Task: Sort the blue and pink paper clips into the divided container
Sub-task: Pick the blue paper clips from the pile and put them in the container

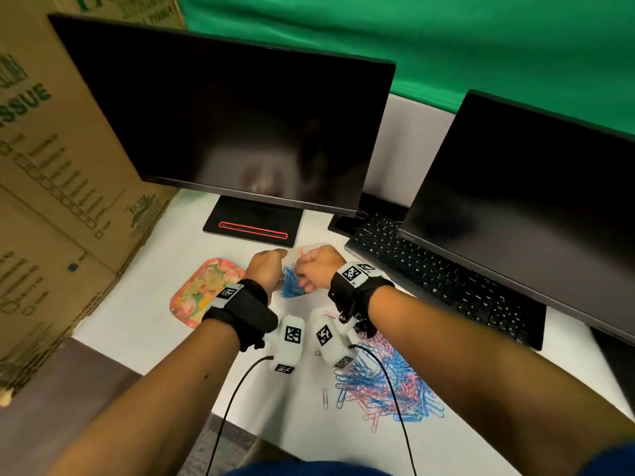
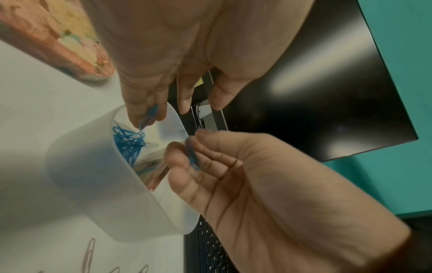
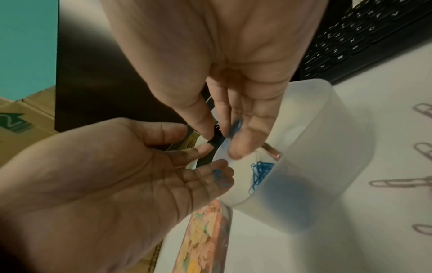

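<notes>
A translucent white divided container stands on the white desk between my two hands. One compartment holds a tangle of blue paper clips; pink clips show in the other. My left hand hovers over the rim with blue clips held between its fingertips. My right hand is beside it and pinches a blue clip over the same container. A mixed pile of blue and pink clips lies on the desk, nearer to me, under my right forearm.
A floral tray lies left of the container. Behind it are a monitor on its stand, a black keyboard and a second screen to the right. Cardboard boxes wall the left side. A loose clip lies near the pile.
</notes>
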A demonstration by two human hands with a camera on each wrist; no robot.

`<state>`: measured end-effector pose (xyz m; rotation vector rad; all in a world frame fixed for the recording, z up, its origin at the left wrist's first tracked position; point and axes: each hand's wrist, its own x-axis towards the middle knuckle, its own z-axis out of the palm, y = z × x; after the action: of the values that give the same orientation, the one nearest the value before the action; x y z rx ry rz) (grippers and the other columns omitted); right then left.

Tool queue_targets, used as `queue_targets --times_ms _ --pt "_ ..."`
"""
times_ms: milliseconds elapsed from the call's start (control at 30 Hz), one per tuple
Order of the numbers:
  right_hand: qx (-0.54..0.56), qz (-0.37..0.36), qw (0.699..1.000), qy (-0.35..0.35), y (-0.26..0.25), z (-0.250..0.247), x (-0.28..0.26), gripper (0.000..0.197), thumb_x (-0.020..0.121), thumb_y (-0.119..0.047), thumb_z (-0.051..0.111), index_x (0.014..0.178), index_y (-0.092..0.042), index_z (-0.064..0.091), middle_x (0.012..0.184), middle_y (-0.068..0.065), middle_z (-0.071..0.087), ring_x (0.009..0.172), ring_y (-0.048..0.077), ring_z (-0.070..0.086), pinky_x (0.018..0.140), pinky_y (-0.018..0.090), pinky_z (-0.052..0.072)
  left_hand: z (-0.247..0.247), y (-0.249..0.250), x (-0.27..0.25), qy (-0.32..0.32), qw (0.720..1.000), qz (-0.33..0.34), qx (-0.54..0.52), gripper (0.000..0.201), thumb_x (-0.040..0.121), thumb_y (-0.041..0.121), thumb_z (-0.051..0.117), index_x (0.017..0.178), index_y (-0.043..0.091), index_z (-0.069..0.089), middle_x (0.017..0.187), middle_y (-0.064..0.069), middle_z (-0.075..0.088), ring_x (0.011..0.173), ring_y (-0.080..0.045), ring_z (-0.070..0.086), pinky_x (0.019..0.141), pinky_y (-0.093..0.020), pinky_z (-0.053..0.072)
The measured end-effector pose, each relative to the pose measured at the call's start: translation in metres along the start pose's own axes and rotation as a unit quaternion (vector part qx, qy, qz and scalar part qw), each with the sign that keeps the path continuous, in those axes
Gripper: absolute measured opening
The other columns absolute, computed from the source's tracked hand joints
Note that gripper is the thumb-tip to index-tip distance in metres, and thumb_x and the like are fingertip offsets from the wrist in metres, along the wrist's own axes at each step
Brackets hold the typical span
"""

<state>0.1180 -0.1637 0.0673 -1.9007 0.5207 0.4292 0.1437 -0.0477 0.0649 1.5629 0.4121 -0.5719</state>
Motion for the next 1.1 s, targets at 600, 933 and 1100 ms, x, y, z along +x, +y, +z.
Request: queue_targets --times_ms 600,933,1100 --pt "-0.255 0.05 0.963 0.071 0.129 -0.062 -0.073 0.026 0.087 -0.018 0.047 0.074 -0.015 0.07 0.087 0.009 0.072 0.077 0.024 0.063 0.07 0.023 0.049 0.04 -0.089 -0.03 -0.203 0.825 0.227 0.477 0.016 0.079 0.008 0.06 0.077 0.022 0.068 0.076 0.006 0.067 0.078 -0.016 0.067 0.073 -0.021 0.051" --pt "-0.393 0.022 0.917 0.056 0.175 -0.041 -0.087 0.022 0.089 -0.015 0.052 0.109 -0.012 0.06 0.114 0.008 0.06 0.105 0.028 0.059 0.086 0.033 0.049 0.057 -0.124 -0.029 -0.187 0.703 0.238 0.643 0.019 0.083 0.019 0.058 0.099 0.022 0.067 0.112 -0.004 0.064 0.103 -0.028 0.06 0.084 -0.033 0.049" --pt "-0.42 0.001 0.906 0.055 0.177 -0.035 -0.088 0.021 0.091 -0.011 0.048 0.107 -0.009 0.062 0.113 0.011 0.06 0.101 0.029 0.061 0.083 0.035 0.052 0.057 -0.124 -0.028 -0.182 0.687 0.234 0.663 0.016 0.084 0.018 0.055 0.096 0.018 0.065 0.108 -0.006 0.063 0.098 -0.028 0.062 0.082 -0.034 0.051"
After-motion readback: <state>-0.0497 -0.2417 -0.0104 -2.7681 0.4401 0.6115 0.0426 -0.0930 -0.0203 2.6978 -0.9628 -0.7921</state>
